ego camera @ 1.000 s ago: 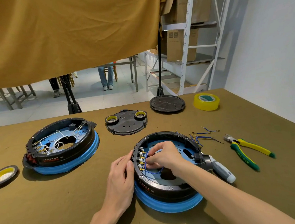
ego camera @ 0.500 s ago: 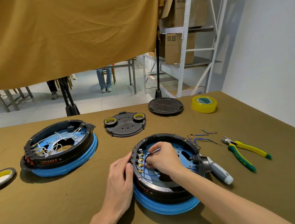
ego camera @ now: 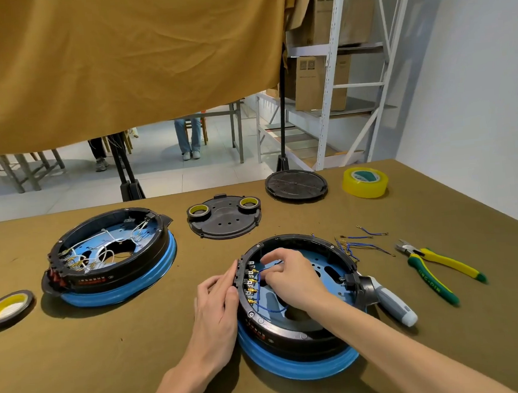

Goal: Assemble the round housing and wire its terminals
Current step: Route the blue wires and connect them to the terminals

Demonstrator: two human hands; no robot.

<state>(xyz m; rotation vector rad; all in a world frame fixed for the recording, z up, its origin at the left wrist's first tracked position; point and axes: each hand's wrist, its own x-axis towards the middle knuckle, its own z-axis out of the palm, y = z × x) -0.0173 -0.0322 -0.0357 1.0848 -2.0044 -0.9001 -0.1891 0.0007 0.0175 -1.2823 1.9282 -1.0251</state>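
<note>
A round black housing (ego camera: 296, 333) on a blue ring lies in front of me on the olive table. Along its inner left wall runs a row of brass terminals (ego camera: 250, 285), and blue wires (ego camera: 268, 309) loop from them across the blue floor. My left hand (ego camera: 217, 305) rests flat against the housing's outer left wall. My right hand (ego camera: 292, 276) reaches inside and pinches a blue wire end near the upper terminals. A second housing (ego camera: 107, 254), wired in white, sits at the left.
Loose blue wires (ego camera: 364, 245) and yellow-green pliers (ego camera: 437, 267) lie to the right. A grey-handled screwdriver (ego camera: 390, 300) leans against the housing. Two black covers (ego camera: 224, 219) (ego camera: 295, 184), a yellow tape roll (ego camera: 365, 182) and a dark tape roll (ego camera: 8, 309) also lie here.
My right hand has shifted slightly up along the terminal row with the blue wire end. My left hand stays against the housing wall.
</note>
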